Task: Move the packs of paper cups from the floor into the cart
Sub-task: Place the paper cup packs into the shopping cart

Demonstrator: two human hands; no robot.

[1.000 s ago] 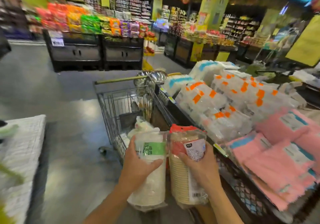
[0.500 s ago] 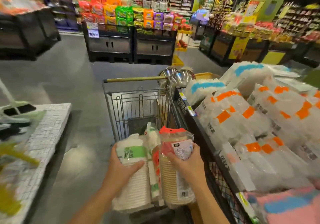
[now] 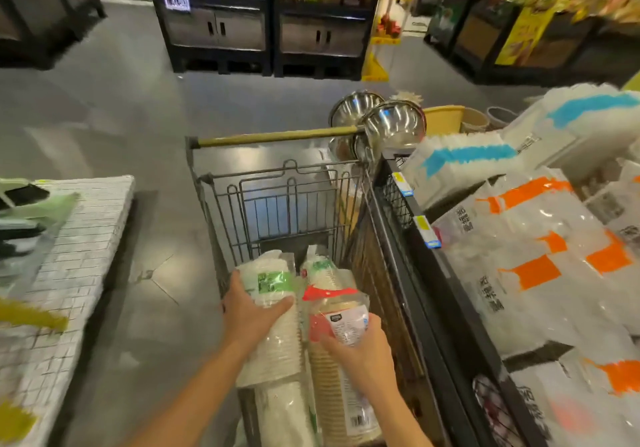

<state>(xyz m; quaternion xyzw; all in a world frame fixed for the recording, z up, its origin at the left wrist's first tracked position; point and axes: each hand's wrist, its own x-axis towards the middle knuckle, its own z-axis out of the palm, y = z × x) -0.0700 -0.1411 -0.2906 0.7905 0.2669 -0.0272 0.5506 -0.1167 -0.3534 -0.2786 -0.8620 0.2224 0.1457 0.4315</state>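
Left hand [image 3: 254,311] wrapped around white cup pack [image 3: 273,322] with green label; right hand [image 3: 363,348] clamped on brown cup pack [image 3: 337,370] with red top. Both packs upright, side by side, inside near end of cart [image 3: 277,183], touching a third green-labelled pack [image 3: 320,270] behind them. Gripped near tops, probably to lower and stand them steadily in basket. Wrapping clear plastic, crinkled; ribbed cup stacks visible through it. White sleeve [image 3: 287,415] lies below left pack. Probably at release stage; floor [image 3: 138,107] shows no packs.
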